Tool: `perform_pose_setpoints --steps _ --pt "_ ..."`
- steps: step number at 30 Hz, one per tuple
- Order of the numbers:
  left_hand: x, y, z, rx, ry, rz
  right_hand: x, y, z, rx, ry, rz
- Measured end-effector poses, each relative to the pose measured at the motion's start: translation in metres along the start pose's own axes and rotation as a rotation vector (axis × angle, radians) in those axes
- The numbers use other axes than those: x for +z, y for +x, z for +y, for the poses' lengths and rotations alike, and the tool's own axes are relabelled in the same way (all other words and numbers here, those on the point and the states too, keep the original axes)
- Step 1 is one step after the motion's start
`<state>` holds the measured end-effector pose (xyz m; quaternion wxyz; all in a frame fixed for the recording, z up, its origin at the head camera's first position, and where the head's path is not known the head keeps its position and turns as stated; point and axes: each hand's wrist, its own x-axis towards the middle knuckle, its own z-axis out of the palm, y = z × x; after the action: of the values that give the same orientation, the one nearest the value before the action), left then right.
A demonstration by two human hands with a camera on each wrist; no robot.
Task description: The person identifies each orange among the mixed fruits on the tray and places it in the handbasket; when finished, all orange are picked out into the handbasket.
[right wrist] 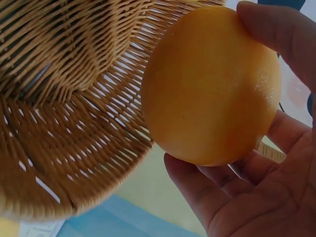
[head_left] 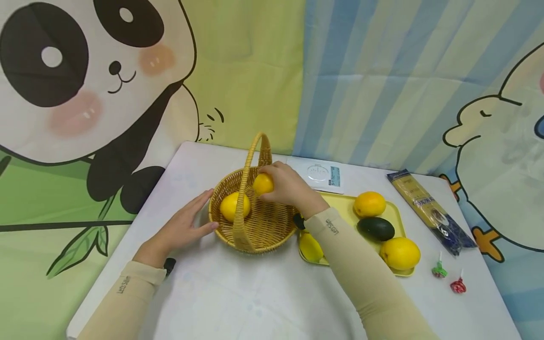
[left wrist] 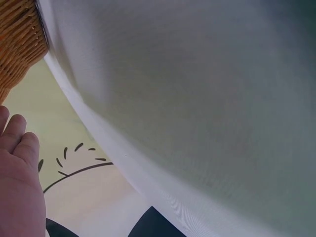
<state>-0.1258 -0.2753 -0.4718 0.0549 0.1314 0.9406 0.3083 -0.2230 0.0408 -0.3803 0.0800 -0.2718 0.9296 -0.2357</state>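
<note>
A wicker basket (head_left: 272, 231) with a tall arched handle stands on the white table. My right hand (head_left: 289, 186) grips an orange (head_left: 264, 183) over the inside of the basket, behind the handle. The right wrist view shows the thumb on one side of the orange (right wrist: 212, 89) and the fingers on the other. A yellow lemon (head_left: 230, 206) lies in the basket's left part, partly behind the handle. My left hand (head_left: 182, 226) is at the basket's left rim, its fingers extended along the outside; in the left wrist view these fingers (left wrist: 27, 148) show beside the wicker.
Right of the basket, a yellow tray (head_left: 346, 217) holds an orange fruit (head_left: 369, 204), a dark green avocado (head_left: 376, 229) and yellow fruits (head_left: 400, 253), partly covered by my right arm. Beyond are a white package (head_left: 316, 174), a long packet (head_left: 429, 208) and two lollipops (head_left: 458, 285).
</note>
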Motion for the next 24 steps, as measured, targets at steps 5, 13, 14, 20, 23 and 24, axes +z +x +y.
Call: perform_pose_setpoints --steps 5,13,14,20,23,24 --pt "0.0 0.0 0.001 0.001 -0.004 -0.002 0.009 0.009 0.002 0.005 -0.009 -0.023" --pt "-0.002 -0.001 0.004 0.008 -0.006 0.004 0.019 0.02 0.004 0.0 -0.042 -0.056" --pt "-0.002 -0.001 0.005 0.008 -0.005 0.004 0.019 0.021 0.003 -0.004 -0.041 -0.061" --pt "-0.002 -0.002 0.005 0.006 0.007 0.003 0.025 0.023 0.001 0.027 -0.034 -0.096" --pt "-0.001 -0.002 0.005 0.009 0.003 0.005 0.028 0.023 0.002 0.043 -0.046 -0.104" --pt "-0.001 -0.002 0.005 0.009 0.002 0.005 0.029 0.023 0.002 0.043 -0.056 -0.107"
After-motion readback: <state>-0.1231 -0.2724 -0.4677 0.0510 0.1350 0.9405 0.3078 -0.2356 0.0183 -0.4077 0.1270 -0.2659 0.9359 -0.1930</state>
